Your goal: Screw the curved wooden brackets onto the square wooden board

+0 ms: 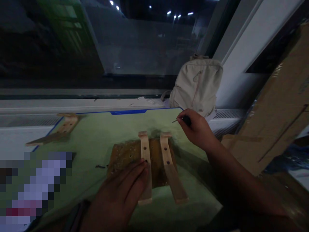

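Two curved wooden pieces with drilled holes lie on a brown, worn wooden block: the left wooden piece (pixel 145 180) and the right wooden piece (pixel 173 177). My left hand (pixel 123 190) rests on the left piece, its fingertips bunched together beside the lower hole. A small dark spot shows at those fingertips; whether it is a screw or just the hole is unclear. Raised above the mat to the right, my right hand (pixel 196 129) grips a small screwdriver (pixel 186 120) with a black handle; its thin metal shaft points left.
A green mat or board with a blue edge (pixel 129 112) covers the work surface. Another wooden piece (pixel 66 125) lies at its far left. A small dark item (pixel 100 166) sits left of the block. Behind stands a pale backpack (pixel 196 83); cardboard (pixel 272 106) leans at right.
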`<state>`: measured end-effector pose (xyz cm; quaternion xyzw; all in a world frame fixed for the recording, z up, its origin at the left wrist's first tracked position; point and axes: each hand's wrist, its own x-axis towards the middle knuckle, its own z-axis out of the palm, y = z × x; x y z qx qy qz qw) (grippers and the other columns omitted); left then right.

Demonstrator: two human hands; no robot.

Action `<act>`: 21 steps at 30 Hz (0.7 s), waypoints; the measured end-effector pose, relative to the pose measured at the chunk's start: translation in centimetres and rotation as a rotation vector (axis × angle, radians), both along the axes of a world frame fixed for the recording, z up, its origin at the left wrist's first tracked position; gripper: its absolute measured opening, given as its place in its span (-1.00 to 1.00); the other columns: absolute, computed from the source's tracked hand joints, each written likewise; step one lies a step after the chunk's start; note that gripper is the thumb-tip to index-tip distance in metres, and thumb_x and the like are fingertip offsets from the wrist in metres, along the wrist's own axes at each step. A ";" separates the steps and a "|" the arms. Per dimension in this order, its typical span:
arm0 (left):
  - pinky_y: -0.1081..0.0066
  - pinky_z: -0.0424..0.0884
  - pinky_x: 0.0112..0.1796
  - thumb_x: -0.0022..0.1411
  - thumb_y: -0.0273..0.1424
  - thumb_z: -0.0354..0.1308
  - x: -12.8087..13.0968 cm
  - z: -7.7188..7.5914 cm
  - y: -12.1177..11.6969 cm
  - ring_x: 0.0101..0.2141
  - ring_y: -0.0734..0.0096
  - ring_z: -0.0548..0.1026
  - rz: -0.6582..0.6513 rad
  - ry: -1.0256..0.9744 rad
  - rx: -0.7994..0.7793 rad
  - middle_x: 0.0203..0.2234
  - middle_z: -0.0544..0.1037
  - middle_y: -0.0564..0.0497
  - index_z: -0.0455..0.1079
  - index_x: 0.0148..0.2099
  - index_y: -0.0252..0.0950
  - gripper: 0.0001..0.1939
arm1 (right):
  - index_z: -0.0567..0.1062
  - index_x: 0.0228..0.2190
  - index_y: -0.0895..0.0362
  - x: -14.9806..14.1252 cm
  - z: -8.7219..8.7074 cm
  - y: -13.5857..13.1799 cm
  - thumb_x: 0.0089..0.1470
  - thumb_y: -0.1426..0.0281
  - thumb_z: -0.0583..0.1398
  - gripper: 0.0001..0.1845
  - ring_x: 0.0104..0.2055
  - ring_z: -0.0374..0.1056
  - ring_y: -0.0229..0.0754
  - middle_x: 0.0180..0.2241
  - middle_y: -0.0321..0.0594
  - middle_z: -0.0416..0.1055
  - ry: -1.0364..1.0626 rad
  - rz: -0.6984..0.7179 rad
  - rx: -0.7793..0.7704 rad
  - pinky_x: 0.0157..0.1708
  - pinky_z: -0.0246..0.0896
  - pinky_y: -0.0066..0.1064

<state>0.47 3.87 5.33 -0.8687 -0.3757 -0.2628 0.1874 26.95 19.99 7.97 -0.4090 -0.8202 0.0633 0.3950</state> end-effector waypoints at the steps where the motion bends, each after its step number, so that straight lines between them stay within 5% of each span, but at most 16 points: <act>1: 0.33 0.61 -0.15 0.38 -0.66 -0.16 0.2 0.2 0.0 -0.12 0.26 0.63 -0.009 0.004 -0.005 -0.10 0.66 -0.12 0.45 0.01 -0.42 -0.62 | 0.45 -0.32 0.11 0.0 0.0 -0.2 0.14 0.48 0.16 -0.94 -0.26 0.44 -0.12 -0.33 -0.16 0.51 0.012 0.014 0.020 -0.23 0.30 -0.32; 8: 0.38 0.55 -0.12 0.39 -0.68 -0.20 0.9 0.9 0.5 -0.11 0.32 0.61 -0.029 0.027 -0.036 -0.12 0.68 -0.05 0.47 -0.02 -0.37 -0.58 | 0.49 -0.22 0.04 -1.0 2.5 -3.3 0.20 0.47 0.19 -0.87 -0.19 0.51 -0.11 -0.25 -0.17 0.55 0.076 0.113 0.035 -0.16 0.41 -0.25; 14: 0.33 0.51 -0.09 0.44 -0.65 -0.27 1.3 1.3 0.2 -0.10 0.30 0.60 -0.007 0.014 -0.055 -0.13 0.68 -0.03 0.49 -0.06 -0.34 -0.53 | 0.51 -0.19 -0.04 -2.7 4.8 -6.7 0.17 0.51 0.18 -0.77 -0.24 0.54 -0.11 -0.27 -0.18 0.58 -0.080 0.211 -0.024 -0.28 0.47 -0.27; 21: 0.33 0.51 -0.15 0.46 -0.65 -0.37 1.7 1.3 0.2 -0.17 0.29 0.62 0.011 -0.009 -0.080 -0.19 0.69 -0.05 0.51 -0.09 -0.36 -0.44 | 0.44 -0.30 0.09 -5.0 2.9 -7.0 0.06 0.63 0.10 -0.76 -0.26 0.52 -0.16 -0.30 -0.17 0.57 -0.226 0.348 -0.058 -0.34 0.44 -0.40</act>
